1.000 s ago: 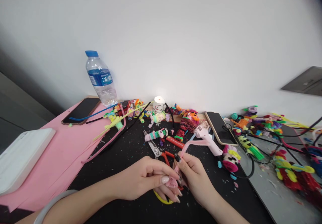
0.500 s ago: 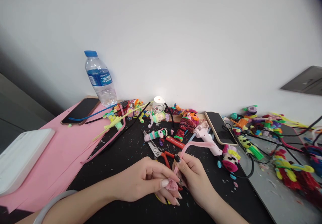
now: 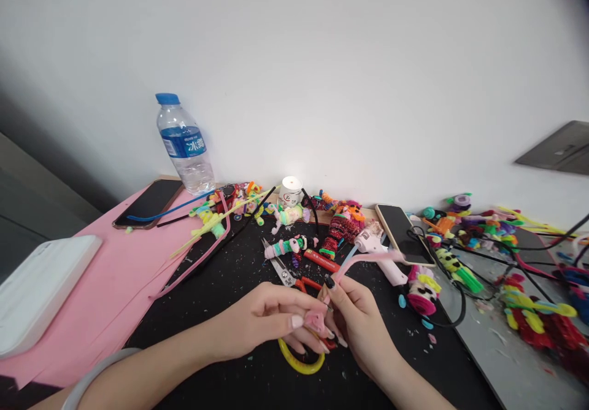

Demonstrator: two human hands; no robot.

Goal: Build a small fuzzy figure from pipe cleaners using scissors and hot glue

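Note:
My left hand (image 3: 264,321) is closed around a small pink coil (image 3: 315,321) of fuzzy pipe cleaner, held between thumb and fingers. My right hand (image 3: 363,321) pinches the same pink pipe cleaner (image 3: 365,259) between thumb and index finger. Its free end bends out to the right, in front of a white glue gun (image 3: 391,270). Just beyond the hands, scissors (image 3: 280,269) with red-orange handles lie on the black mat (image 3: 197,342), partly covered by my fingers. A yellow loop (image 3: 301,366) shows beneath my left hand.
Fuzzy pipe-cleaner figures (image 3: 343,229) crowd the back. A water bottle (image 3: 184,146) stands against the wall, beside a dark phone (image 3: 147,204). Another phone (image 3: 405,232) lies behind the glue gun. Black cables (image 3: 460,312) run right. Pink sheets (image 3: 119,275) carry a white box (image 3: 46,293).
The free end of the pink pipe cleaner has swung up and right. My left fingers have shifted slightly, uncovering more of the coil and the yellow loop.

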